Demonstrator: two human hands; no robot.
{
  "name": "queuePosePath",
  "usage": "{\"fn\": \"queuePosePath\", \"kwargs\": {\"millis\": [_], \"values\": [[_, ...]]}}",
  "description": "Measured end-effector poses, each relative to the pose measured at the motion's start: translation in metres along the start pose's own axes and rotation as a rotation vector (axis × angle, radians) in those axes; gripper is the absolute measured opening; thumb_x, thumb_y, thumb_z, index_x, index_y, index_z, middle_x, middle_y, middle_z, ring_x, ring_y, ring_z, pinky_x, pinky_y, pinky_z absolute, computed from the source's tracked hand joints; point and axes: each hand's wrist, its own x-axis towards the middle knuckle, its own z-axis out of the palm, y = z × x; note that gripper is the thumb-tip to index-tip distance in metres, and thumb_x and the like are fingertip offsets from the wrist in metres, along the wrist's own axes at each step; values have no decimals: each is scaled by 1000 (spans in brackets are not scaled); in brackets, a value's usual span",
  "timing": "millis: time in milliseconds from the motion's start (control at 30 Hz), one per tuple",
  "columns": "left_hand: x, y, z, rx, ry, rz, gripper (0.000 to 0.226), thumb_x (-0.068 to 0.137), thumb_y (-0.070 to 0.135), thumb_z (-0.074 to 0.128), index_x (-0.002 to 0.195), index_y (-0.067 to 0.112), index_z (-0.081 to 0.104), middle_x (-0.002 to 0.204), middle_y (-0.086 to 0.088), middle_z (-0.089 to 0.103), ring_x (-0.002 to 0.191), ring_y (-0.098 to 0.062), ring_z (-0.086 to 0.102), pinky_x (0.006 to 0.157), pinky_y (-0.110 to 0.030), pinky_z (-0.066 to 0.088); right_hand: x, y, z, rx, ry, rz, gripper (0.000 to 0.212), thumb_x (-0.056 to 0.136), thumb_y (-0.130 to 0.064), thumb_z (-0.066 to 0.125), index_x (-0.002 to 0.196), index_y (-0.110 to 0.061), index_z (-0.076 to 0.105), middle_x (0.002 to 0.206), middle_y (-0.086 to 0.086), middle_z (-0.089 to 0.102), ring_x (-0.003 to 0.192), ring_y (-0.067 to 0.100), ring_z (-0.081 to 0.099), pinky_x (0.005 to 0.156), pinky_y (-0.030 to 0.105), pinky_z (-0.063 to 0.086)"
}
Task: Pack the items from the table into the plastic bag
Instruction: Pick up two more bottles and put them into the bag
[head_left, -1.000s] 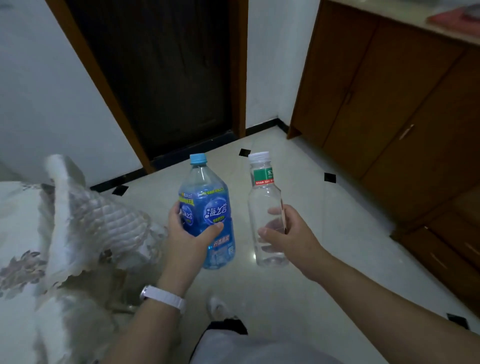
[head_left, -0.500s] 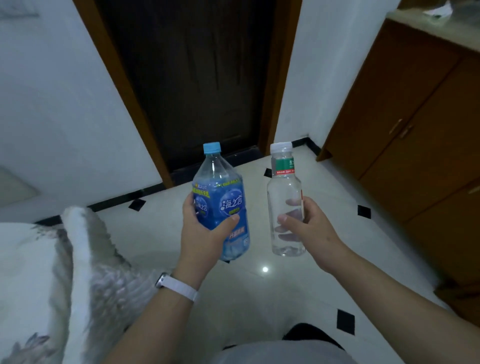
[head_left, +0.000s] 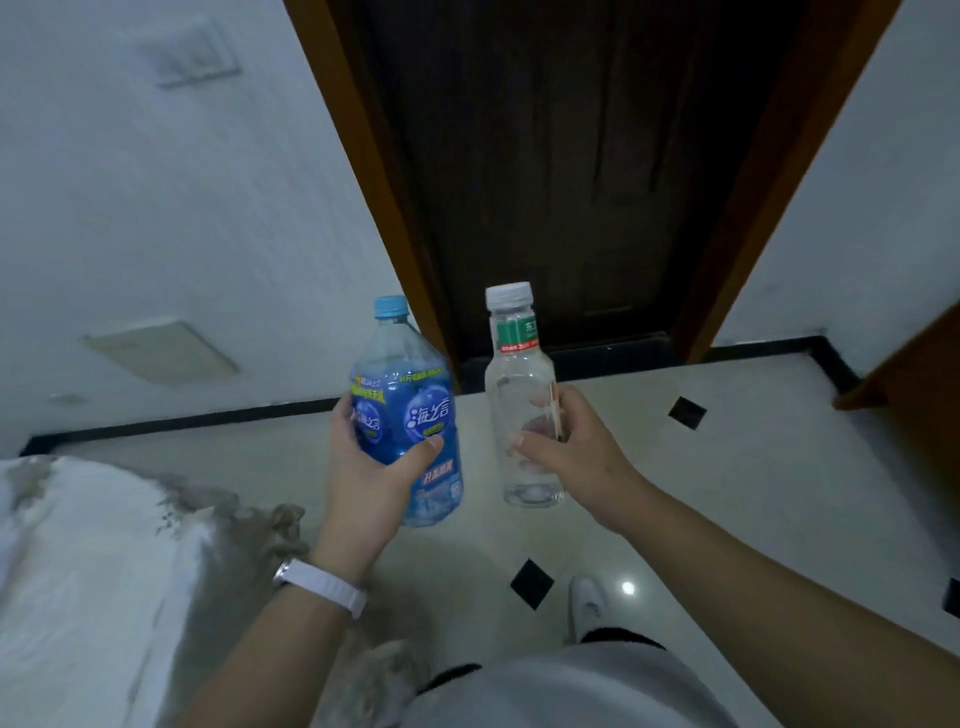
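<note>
The person's left hand (head_left: 363, 483) is wrapped round the lower body of a blue-labelled plastic drink bottle with a pale blue cap (head_left: 410, 410), thumb across the front of the label. The right hand (head_left: 576, 457) is clamped on a clear, seemingly empty plastic bottle with a white cap and green neck label (head_left: 519, 395), fingers curled behind it and thumb in front. Both bottles stand upright in the air, side by side and just apart, over the pale tiled floor (head_left: 727, 493). A thin tan sliver (head_left: 555, 415) shows by the right fingers; what it is cannot be told.

The grips are the same as a second ago — what has changed is the view. The patterned white cloth on the table (head_left: 93, 571) has slid down into the lower left corner, the wooden cabinet on the right has almost gone from sight, and the dark wooden door (head_left: 571, 182) now fills the centre. A white watch band (head_left: 322, 587) sits on the left wrist and a white shoe (head_left: 587, 603) shows below.

This reads as the person turning away from the table with two items already lifted off it. The plastic bag is nowhere in view, so the packing of these two is not yet done — the bag likely has to be found first, and with both hands full, opening it may need one bottle set down.
</note>
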Motion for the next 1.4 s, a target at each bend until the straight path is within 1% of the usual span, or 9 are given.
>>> {"fn": "queuePosePath", "kwargs": {"millis": [67,167,433,667,833,933,1067,1200,1400], "values": [[27,12,11,-2,64,42,77,72,1,84,135,23,44,122,7,63,105,-6,67,90,-34,57,38,-18,-11,-17,-64,-16,34,84,-13,74,103,-32,54,91,-1,62,94,23,64,90,45,55],[60,26,17,-17,123,54,76,70,4,86,132,22,45,121,4,64,105,-7,67,87,-31,57,84,-43,-15,-64,-123,-41,34,83,-13,75,101,-32,54,90,-2,64,90,18,65,77,29,54],[143,16,0,-103,274,-53,91,59,20,86,138,21,42,123,3,65,108,-14,68,94,-48,55,189,-74,29,-180,-242,-60,33,83,-16,75,102,-34,54,90,0,66,78,2,65,61,12,49],[252,-20,-54,-225,366,-113,78,69,3,87,132,24,45,119,2,66,101,-11,70,90,-47,57,296,-79,114,-276,-294,-38,36,82,-20,76,106,-36,54,93,1,64,88,15,65,73,26,52],[337,-22,-119,-283,423,-109,77,65,9,87,129,25,48,117,3,67,101,-14,70,90,-48,57,371,-108,198,-296,-328,-42,36,82,-18,76,107,-34,56,99,7,66,95,24,67,83,39,58],[379,-18,-163,-298,471,-78,80,63,12,87,130,27,47,119,5,66,103,-13,70,91,-48,57,411,-129,252,-280,-358,-80,35,83,-14,75,107,-32,55,93,1,64,91,20,65,73,30,55],[417,-22,-212,-304,550,-102,80,62,17,84,132,28,46,122,3,66,104,-14,69,92,-49,56,452,-137,311,-292,-419,-76,34,84,-18,74,106,-35,53,95,-3,64,93,16,64,73,25,52],[448,-37,-248,-303,625,-154,86,63,23,84,138,25,43,124,3,65,105,-13,69,92,-49,56,496,-143,357,-352,-529,-73,35,86,-17,72,109,-32,51,95,-3,61,87,8,62,59,9,47],[493,-62,-291,-263,796,-213,74,66,14,86,128,27,49,121,-4,67,104,-20,70,87,-47,59,575,-134,444,-323,-667,-29,34,81,-19,76,106,-31,55,88,-3,64,77,10,64,61,17,47]]}}
